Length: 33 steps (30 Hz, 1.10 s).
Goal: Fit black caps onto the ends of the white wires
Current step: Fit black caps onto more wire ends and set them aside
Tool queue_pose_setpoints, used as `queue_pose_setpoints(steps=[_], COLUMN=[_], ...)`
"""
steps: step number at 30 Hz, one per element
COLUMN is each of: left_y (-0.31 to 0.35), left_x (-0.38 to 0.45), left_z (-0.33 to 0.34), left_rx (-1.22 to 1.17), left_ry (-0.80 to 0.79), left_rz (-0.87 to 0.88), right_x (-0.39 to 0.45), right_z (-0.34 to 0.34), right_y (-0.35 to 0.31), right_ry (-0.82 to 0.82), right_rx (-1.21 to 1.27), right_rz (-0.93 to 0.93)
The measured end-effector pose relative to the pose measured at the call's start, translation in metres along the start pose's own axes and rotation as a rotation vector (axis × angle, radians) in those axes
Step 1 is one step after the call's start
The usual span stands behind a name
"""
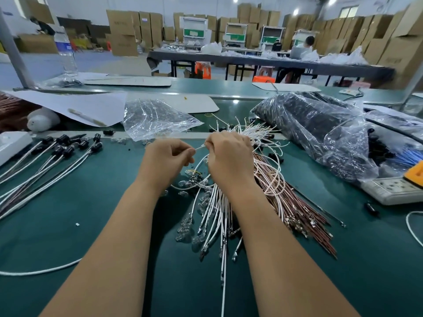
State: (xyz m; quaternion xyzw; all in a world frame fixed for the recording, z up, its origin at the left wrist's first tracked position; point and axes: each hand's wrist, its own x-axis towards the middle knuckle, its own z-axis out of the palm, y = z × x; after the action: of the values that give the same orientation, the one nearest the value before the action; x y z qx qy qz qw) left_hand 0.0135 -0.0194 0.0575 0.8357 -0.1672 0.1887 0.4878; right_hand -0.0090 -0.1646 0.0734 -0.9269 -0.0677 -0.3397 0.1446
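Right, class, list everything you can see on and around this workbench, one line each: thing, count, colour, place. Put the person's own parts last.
Capped wires: a bunch, white with black caps, far left.
Uncapped wires: a loose pile, white, centre, under the right hand.
Brown wires: a bundle, right of the white pile.
Bag of black caps: one, clear plastic, right.
Empty-looking bag: one, clear, centre back.
Power strip: one, off-white, right edge.
Paper sheet: one, white, back left.
Water bottle: one, clear, back left.
Bench mat: green.
Cardboard boxes: many, brown, background.
Left hand: fingers pinch one white wire end.
Right hand: grips the same wire.
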Motion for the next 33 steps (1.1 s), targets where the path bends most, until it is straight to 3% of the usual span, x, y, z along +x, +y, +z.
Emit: queue_pose_setpoints(steps=[7,11,14,18,26,29,33], left_y=[-0.001,0.001,0.01,0.019,0.009,0.009,0.013], left_x=[0.002,0.002,0.01,0.044,0.102,0.109,0.109], left_z=[0.001,0.005,0.012,0.033,0.089,0.102,0.104], left_rx=[0.16,0.105,0.136,0.274,0.619,0.731,0.713], left_ry=[0.038,0.087,0.091,-0.129,-0.433,-0.395,-0.318], left_rz=[-0.006,-0.053,-0.078,-0.022,-0.016,-0.017,-0.057], right_x=[0.002,0.0,0.002,0.006,0.006,0.007,0.007], right_z=[0.001,0.005,0.003,-0.001,0.003,0.005,0.007], right_y=[0.0,0.008,0.02,0.029,0.029,0.031,0.03], right_ry=[-0.107,-0.231,-0.072,0.171,0.148,0.112,0.072], right_rx=[0.06,0.053,0.219,0.461,0.544,0.514,0.468], right_rz=[-0.01,0.063,0.377,0.701,0.733,0.714,0.638])
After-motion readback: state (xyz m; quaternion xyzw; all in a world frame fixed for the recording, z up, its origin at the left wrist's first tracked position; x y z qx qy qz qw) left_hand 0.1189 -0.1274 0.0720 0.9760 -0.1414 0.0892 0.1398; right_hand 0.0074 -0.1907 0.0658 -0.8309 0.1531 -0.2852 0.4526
